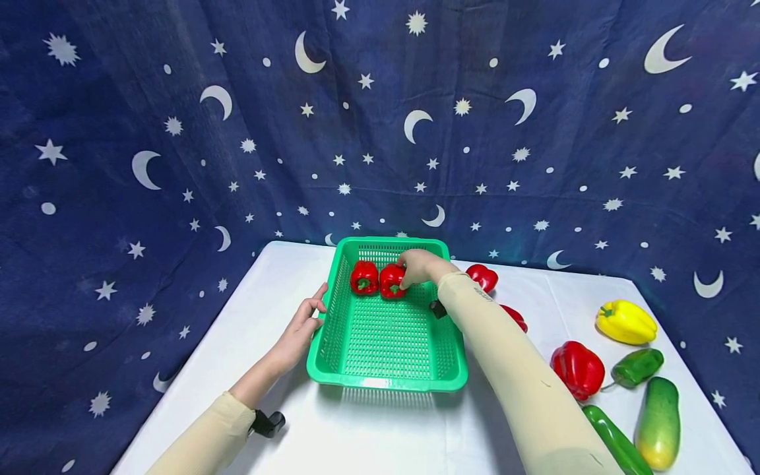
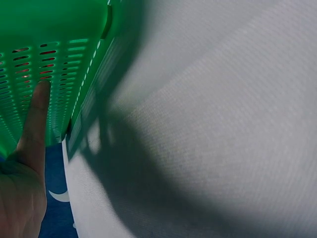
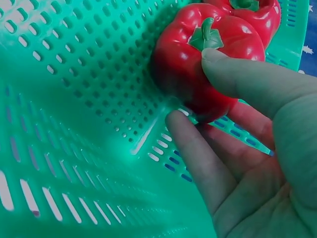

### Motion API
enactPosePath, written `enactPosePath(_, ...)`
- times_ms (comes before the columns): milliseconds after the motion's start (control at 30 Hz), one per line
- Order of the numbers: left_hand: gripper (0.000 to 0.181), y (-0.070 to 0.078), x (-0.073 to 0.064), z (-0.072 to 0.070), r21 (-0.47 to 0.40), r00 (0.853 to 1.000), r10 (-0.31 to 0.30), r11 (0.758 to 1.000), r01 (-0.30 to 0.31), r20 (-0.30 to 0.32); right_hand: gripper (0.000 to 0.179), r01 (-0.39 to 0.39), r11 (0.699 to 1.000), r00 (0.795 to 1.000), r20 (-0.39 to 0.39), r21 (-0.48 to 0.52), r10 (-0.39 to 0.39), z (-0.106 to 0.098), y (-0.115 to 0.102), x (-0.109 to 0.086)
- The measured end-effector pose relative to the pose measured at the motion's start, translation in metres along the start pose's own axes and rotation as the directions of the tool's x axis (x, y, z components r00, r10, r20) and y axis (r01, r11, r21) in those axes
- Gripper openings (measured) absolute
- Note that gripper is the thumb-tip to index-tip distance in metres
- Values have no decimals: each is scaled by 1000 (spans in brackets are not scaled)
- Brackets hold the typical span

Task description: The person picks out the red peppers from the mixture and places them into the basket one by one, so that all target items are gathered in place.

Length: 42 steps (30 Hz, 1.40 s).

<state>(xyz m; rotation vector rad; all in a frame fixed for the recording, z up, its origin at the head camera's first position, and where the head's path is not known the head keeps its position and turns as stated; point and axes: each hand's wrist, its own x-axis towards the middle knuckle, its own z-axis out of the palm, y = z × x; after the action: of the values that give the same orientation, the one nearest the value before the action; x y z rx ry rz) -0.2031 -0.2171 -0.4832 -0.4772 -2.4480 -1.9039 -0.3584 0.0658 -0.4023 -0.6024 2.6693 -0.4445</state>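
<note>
A green plastic basket with slotted sides stands on the white table. Two red bell peppers lie side by side at its far end. My right hand holds the right-hand red bell pepper, the thumb near its green stem and other fingers partly hidden behind it. One fingertip stands just off its side in the right wrist view. Beside it is the other red bell pepper. At the basket's left rim, my left hand touches the outside; one straight finger lies against the slotted wall.
Right of the basket lie several vegetables: a red bell pepper, another partly behind the right sleeve, a large red pepper, a yellow pepper, a green pepper, a long green vegetable and a green-yellow one.
</note>
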Motion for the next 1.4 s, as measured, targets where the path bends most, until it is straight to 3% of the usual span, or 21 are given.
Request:
enactPosePath(300, 17, 1, -1, 1, 19, 1000, -5, 1000, 6, -9, 65, -17, 1000, 999, 30, 9, 17, -1, 0, -4)
enactPosePath(567, 17, 0, -1, 1, 31, 1000, -8, 999, 8, -6, 65, 54, 997, 998, 41, 55, -56, -19, 8, -16)
enactPosePath(767, 16, 1, -1, 1, 23, 1000, 1, 1000, -1, 0, 62, 111, 988, 992, 48, 106, -117, -42, 19, -41)
enactPosePath(967, 16, 1, -2, 0, 31, 1000, 2, 1000, -2, -1, 58, 161, 981, 987, -14, 109, -161, -61, 32, -71)
enactPosePath(1400, 16, 2, -2, 0, 27, 1000, -3, 1000, 3, 14, 52, 110, 978, 987, -133, 175, -87, -71, 69, -120)
